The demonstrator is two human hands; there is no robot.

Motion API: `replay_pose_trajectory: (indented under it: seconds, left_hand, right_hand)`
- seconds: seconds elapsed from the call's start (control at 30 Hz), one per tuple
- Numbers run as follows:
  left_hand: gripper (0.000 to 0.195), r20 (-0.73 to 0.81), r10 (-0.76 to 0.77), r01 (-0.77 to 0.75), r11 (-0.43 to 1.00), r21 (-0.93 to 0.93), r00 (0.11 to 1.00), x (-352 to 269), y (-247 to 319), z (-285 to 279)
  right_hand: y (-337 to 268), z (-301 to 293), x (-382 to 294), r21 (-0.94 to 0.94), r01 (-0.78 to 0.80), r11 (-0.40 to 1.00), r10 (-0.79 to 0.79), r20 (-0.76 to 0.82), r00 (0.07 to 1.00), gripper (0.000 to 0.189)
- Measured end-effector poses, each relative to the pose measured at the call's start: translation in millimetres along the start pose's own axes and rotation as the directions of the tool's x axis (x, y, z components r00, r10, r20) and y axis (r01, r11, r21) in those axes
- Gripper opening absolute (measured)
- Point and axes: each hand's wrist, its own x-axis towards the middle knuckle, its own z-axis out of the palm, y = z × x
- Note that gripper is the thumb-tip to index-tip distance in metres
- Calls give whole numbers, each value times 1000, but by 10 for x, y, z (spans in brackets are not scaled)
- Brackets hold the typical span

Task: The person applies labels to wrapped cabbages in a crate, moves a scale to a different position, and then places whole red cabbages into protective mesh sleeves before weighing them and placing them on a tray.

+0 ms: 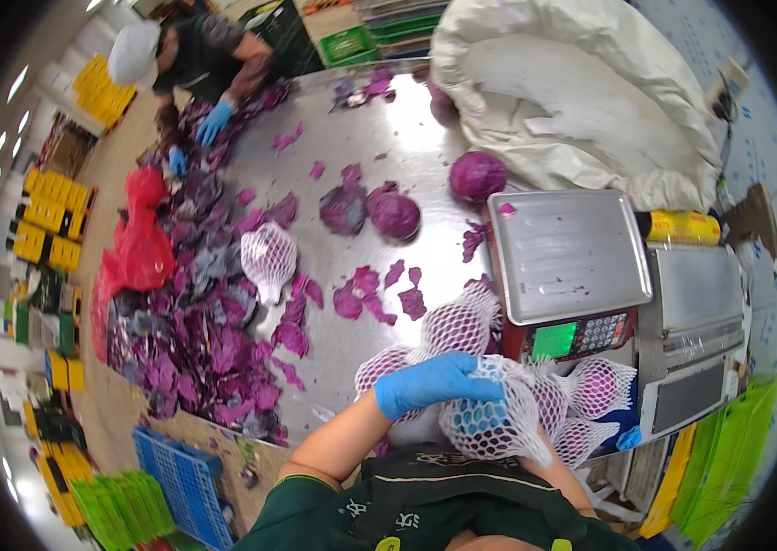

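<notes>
My left hand (430, 386), in a blue glove, grips the edge of a white foam net sleeve (523, 413) close to my apron. My right hand (477, 416) is inside that sleeve, its blue glove showing through the mesh; how its fingers are set is hidden. Beyond my left hand lie netted red cabbages (457, 330). To the right of the sleeve, more netted cabbages (598, 388) crowd against the front of a weighing scale (571, 258).
Bare red cabbages (394, 213) and one netted cabbage (268, 255) sit mid-table. Trimmed leaves (223, 344) heap along the left edge near a red plastic bag (140, 241). A large white sack (588, 103) stands far right, a wrapping machine (695, 296) beside the scale. A gloved co-worker (213, 62) handles leaves.
</notes>
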Motion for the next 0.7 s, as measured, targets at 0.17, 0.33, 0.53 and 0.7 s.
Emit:
replay_pose_trajectory:
  seconds: [0.17, 0.33, 0.53, 0.7]
  left_hand:
    - [28, -408, 71, -52, 997, 60, 910, 35, -575, -736]
    - [44, -488, 603, -175, 723, 668, 630, 421, -106, -1885]
    - [102, -226, 823, 150, 172, 974, 521, 2316, 902, -3621]
    - [88, -136, 709, 101, 91, 991, 692, 3893, 1960, -4209]
  right_hand:
    - [-143, 70, 164, -784, 206, 585, -477, -127, 870, 45]
    - [59, 406, 244, -836, 171, -521, -341, 387, 857, 27]
    - [240, 463, 230, -825, 13, -564, -582, 409, 703, 45]
    - [133, 186, 257, -837, -69, -542, -535, 281, 797, 51]
